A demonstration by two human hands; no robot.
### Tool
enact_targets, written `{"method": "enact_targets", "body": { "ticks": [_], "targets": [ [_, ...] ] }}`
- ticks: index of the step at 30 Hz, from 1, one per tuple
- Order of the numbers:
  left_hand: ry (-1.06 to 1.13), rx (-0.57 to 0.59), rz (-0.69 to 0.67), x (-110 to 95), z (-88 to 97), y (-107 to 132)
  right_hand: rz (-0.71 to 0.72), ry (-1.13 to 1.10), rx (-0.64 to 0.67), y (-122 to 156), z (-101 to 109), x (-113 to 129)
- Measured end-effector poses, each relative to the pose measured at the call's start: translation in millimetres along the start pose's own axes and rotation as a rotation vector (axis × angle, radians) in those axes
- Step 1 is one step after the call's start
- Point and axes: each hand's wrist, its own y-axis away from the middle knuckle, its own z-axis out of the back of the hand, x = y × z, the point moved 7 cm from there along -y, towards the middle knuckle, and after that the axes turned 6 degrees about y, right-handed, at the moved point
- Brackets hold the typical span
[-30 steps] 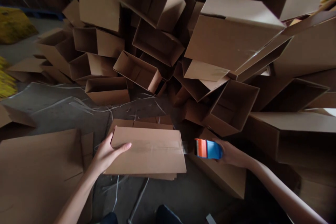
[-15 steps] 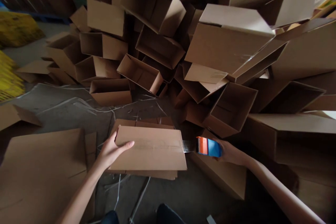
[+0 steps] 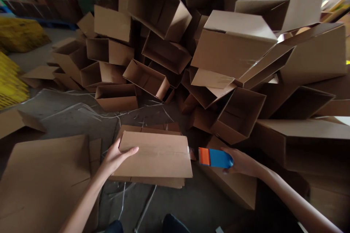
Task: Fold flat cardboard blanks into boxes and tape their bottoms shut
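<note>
A small cardboard box (image 3: 155, 156) lies in front of me with its closed face up and a tape strip along its seam. My left hand (image 3: 117, 154) grips its left end, thumb on top and fingers out of sight beneath. Just off the right end, my right hand (image 3: 237, 162) is wrapped round a blue and orange tape dispenser (image 3: 216, 157). A short piece of clear tape (image 3: 192, 153) shows at the box's right edge, and the dispenser stands a little apart from the box. Flat cardboard sheets (image 3: 158, 182) lie under the box.
Open cardboard boxes (image 3: 147, 80) are heaped across the back and right. A stack of flat cardboard (image 3: 49, 174) lies at the left. White straps (image 3: 82, 107) trail over the floor. Yellow crates (image 3: 12, 83) stand at the far left.
The tape dispenser has turned, now showing its broad blue side, and the tape stretched between it and the box no longer shows. My left hand keeps its grip on the box.
</note>
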Motion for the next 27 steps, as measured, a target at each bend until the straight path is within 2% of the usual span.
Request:
{"method": "enact_targets", "body": {
  "ticks": [7,11,14,22,27],
  "targets": [
    [0.041,-0.005,-0.007,-1,-1.7,0,0.05,0.002,0.053,4,18,44],
    [0.065,-0.02,-0.025,-2,-1.5,1,0.073,0.027,0.101,-2,21,68],
    [0.058,-0.032,-0.039,-1,-0.4,2,0.093,0.087,0.087,-8,24,83],
    [0.097,-0.003,-0.099,-4,-5.0,0,0.131,0.168,0.016,-2,36,101],
    [0.084,-0.018,-0.098,-3,-4.2,0,0.167,0.146,0.064,7,36,103]
  ]
}}
